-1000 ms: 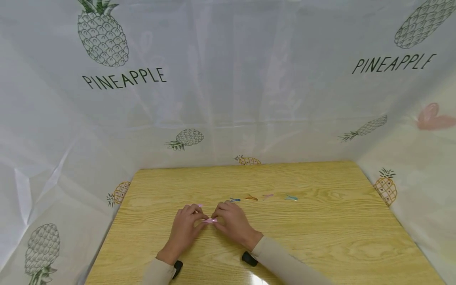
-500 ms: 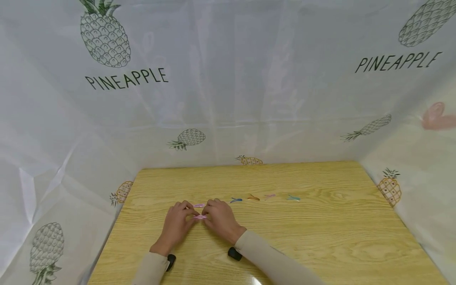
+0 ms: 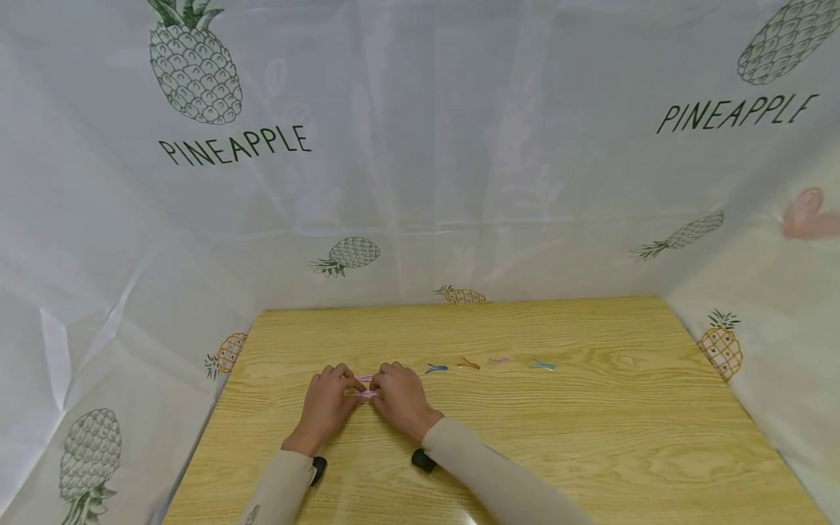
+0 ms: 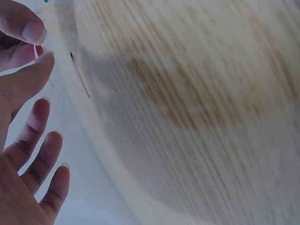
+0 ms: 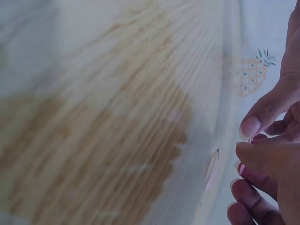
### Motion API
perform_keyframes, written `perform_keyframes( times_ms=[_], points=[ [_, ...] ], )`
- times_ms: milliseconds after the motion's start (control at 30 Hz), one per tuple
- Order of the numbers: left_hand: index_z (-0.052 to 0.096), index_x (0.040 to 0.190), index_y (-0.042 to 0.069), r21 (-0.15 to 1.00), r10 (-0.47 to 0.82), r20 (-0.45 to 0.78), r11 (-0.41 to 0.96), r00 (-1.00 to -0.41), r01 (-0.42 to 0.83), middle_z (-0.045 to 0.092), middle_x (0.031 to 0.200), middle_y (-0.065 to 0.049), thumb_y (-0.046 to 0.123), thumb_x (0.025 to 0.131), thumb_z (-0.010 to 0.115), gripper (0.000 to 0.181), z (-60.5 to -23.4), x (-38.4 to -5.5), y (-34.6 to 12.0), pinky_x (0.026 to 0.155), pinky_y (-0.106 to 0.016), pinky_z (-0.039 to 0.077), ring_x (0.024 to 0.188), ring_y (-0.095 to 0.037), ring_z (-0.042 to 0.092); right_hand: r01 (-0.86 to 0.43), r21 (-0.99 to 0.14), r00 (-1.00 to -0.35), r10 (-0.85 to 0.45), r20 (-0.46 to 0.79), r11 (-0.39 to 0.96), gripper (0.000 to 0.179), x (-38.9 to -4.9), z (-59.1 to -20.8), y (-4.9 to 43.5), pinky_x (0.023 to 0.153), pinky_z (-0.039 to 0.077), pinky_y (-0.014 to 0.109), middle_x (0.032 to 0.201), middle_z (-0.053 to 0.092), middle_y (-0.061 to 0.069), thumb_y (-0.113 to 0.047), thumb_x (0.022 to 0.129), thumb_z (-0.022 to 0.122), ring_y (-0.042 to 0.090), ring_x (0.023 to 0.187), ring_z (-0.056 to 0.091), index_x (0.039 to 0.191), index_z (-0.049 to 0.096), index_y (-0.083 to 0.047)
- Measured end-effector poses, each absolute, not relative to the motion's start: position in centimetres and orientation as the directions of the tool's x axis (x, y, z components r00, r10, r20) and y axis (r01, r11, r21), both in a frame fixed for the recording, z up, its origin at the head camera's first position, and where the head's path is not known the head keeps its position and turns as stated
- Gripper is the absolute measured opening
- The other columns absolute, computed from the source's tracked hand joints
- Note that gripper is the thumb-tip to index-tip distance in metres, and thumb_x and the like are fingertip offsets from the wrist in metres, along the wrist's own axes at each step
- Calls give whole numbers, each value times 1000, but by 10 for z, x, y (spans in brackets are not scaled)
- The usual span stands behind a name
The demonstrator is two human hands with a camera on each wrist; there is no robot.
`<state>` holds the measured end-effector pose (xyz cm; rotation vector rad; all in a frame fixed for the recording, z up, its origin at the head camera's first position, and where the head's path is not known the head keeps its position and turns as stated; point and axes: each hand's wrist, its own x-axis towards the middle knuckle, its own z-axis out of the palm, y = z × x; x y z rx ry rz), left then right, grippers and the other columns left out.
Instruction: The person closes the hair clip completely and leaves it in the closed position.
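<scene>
Both hands meet over the near left part of the wooden table (image 3: pixel 590 437) and pinch one small pink hair clip (image 3: pixel 367 394) between them. My left hand (image 3: pixel 350 389) grips its left end between thumb and forefinger (image 4: pixel 33 33), with the other fingers spread. My right hand (image 3: pixel 380 386) pinches the right end; its fingertips (image 5: pixel 251 126) close on it in the right wrist view. A second pink clip (image 3: pixel 365 378) lies flat on the table just beyond the hands, and it shows as a clip (image 4: pixel 78 77) in the left wrist view and a clip (image 5: pixel 212 168) in the right.
A row of small clips lies to the right of the hands: blue (image 3: pixel 434 368), orange (image 3: pixel 467 364), pale pink (image 3: pixel 499 360), teal (image 3: pixel 542 365). A white pineapple-print sheet (image 3: pixel 420 182) walls the table at the back and both sides.
Both hands have moved left and away from me with the pink clip held between them, ending close beside the second pink clip on the table.
</scene>
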<state>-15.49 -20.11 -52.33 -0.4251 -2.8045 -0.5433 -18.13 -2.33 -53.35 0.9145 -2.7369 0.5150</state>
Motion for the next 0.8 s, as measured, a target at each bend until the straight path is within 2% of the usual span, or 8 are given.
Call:
perform_keyframes(
  times_ms=[333, 800],
  points=[
    [82, 82, 17, 313, 218, 270, 901, -938, 299, 64, 93, 0, 15, 80, 92, 11, -527, -158, -202, 78, -44, 47, 85, -21, 57, -571, -217, -814, -513, 271, 791, 8, -185, -542, -33, 76, 53, 26, 89, 67, -7, -29, 92, 86, 11, 84, 63, 94, 83, -21],
    [82, 84, 17, 303, 225, 264, 904, -938, 302, 66, 92, 0, 11, 79, 93, 13, -538, -162, -206, 76, -45, 48, 84, -22, 57, -549, -228, -831, -496, 251, 804, 6, -184, -542, -39, 71, 51, 26, 83, 64, -7, -25, 92, 85, 11, 78, 60, 89, 84, -20]
  ],
)
